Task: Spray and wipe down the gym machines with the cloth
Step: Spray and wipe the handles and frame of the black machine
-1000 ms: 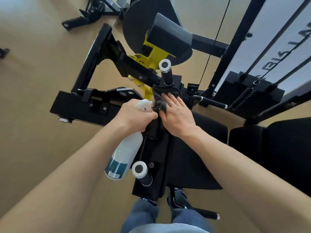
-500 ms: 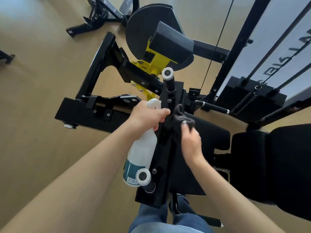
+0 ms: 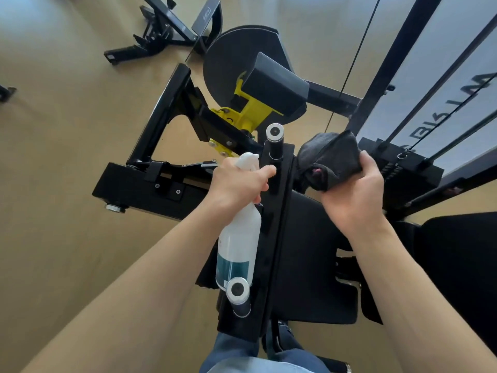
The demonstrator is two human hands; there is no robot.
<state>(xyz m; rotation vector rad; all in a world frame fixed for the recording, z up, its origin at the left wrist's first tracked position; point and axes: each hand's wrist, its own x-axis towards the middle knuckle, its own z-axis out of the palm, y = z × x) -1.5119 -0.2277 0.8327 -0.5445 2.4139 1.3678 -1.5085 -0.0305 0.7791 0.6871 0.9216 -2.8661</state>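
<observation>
We've got the spray bottle (image 3: 238,246) in our left hand (image 3: 236,181), fingers wrapped round the neck w/ one finger out front near the trigger; the white nozzle pokes up just past the knuckles. Bottle hangs body-down alongside the black frame bar (image 3: 274,238) of the gym machine (image 3: 150,181), label end near the lower handle (image 3: 238,292).

Right hand (image 3: 355,195) holds the dark grey cloth (image 3: 329,160), bunched up, thumb on one side & fingers curled under. Cloth is lifted off the machine, up over the gap between the upper handle (image 3: 274,138) and the weight stack (image 3: 398,162). It doesn't look to be touching any surface, though part of it overlaps the frame from this angle.

Handling, as we judge it:
- Cloth: soft, light, floppy. It'll fold wherever we squeeze, so best kept bunched in the palm w/ a flat pad of fabric facing out for wiping. Loose corners could snag on the cable or bolts.
- Bottle: plastic, rigid, light to moderate weight; can't tell how full. Neck grip is the right spot, since it keeps the trigger under a finger. Could get slick if spray runs down it.
- Seat pad (image 3: 309,251): padded, gives under pressure, so broad strokes. Frame & handles are hard metal; wrap the cloth round the handles to clean them.
</observation>
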